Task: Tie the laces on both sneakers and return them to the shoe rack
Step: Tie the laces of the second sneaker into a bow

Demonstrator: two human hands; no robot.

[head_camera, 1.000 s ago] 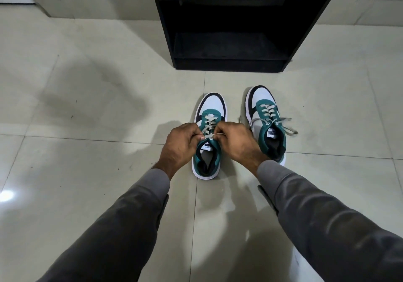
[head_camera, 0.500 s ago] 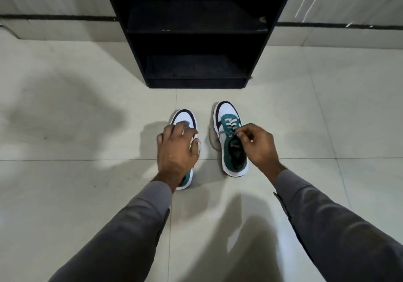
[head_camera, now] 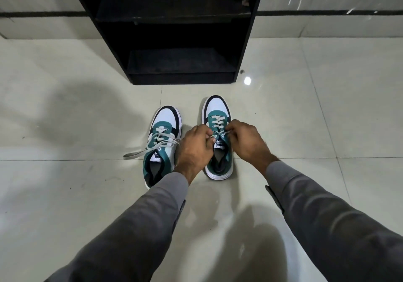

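Two green, white and black sneakers stand side by side on the tiled floor, toes toward the black shoe rack. The left sneaker has grey laces tied over its tongue, with a loop trailing left onto the floor. Both hands are over the right sneaker. My left hand pinches its lace at the left of the tongue. My right hand pinches the lace at the right of the tongue. The fingers hide the lace ends.
The shoe rack has two dark open shelves, the lower one straight ahead of the sneakers. A pale wall with a dark stripe runs behind it. Glossy floor tiles lie all around.
My left hand has left the left sneaker and joined my right hand at the right sneaker's laces. The camera has moved closer to the shoes and rack.
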